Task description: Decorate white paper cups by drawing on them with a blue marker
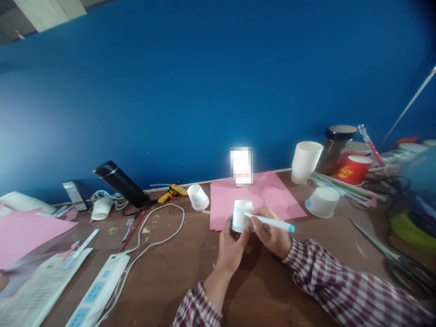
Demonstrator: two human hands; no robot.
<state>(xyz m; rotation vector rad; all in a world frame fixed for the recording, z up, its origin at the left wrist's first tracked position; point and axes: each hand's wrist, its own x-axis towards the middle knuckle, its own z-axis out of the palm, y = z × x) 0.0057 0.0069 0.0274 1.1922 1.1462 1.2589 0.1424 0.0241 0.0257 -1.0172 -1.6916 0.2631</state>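
My left hand (232,247) is wrapped round the lower part of a white paper cup (241,214), keeping it above the table. Light-blue marks run in bands across the cup's side. In my right hand (274,236) is a white marker (274,222) with a light-blue end, its tip at the cup's surface. Just behind the cup lie sheets of pink paper (265,193). A glowing screen (241,165), partly pixelated, stands upright at the back of the paper.
To the left are a white cup (198,197), a black flask (121,184), a yellow tool (173,193) and a power strip (97,288) with its cord. On the right sit stacked cups (305,161), a blue-marked cup (323,202), a red cup (353,170) and scissors (391,256).
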